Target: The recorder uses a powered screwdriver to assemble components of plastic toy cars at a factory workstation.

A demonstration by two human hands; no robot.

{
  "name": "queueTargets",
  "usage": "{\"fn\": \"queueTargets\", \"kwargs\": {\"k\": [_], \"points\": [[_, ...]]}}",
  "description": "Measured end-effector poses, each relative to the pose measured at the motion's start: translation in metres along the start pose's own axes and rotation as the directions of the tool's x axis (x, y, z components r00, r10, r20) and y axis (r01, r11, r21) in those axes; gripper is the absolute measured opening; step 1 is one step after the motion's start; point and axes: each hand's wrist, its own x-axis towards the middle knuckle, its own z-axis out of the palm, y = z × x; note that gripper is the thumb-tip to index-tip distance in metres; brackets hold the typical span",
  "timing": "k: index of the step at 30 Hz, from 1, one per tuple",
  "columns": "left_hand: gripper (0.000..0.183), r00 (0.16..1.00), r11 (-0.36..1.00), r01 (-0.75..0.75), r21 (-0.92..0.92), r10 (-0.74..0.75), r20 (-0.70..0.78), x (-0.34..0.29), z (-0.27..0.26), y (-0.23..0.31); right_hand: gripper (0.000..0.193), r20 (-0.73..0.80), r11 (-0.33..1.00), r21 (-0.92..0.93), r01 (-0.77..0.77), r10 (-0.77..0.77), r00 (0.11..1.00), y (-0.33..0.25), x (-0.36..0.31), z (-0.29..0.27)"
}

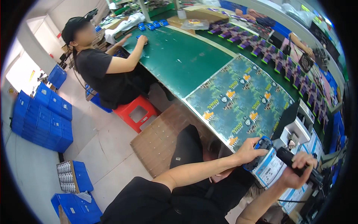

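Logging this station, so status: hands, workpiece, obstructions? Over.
Left hand gripping blue-and-black toy. Right hand on black tool. Printed packaging close by, possibly in the way.

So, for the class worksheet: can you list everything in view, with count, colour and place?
held toy car: one, blue and black, in the left hand
cylindrical hand tool: one, black, in the right hand
printed packaging: several, blue and white, around the hands
bench fixture: one, white and grey, beside the mat
animal-print mat: one, multicoloured, on the bench
tabletop: one, green, beyond the mat
parked toy cars: four, blue, tabletop's far end
toy row: over ten, purple and black, upper right
co-worker: one, black clothes, upper left
stool: one, red, under the co-worker
crates: several, blue, left
left hand: one, bare, lower right
right hand: one, bare, lower right
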Motion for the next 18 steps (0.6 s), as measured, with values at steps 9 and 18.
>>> {"fn": "queueTargets", "kwargs": {"k": [9,18], "points": [[0.021,0.9,0.839,-0.142,-0.525,-0.111,-0.422,0.071,-0.225,0.124,0.016,-0.14,0.983,-0.173,-0.062,0.037,0.989,-0.032,-0.006,-0.062],[0.027,0.936,0.962,-0.046,-0.27,-0.053,-0.348,0.022,-0.144,0.097,0.015,-0.199,0.972,-0.213,-0.096,0.053,0.979,-0.025,-0.006,-0.067]]}}
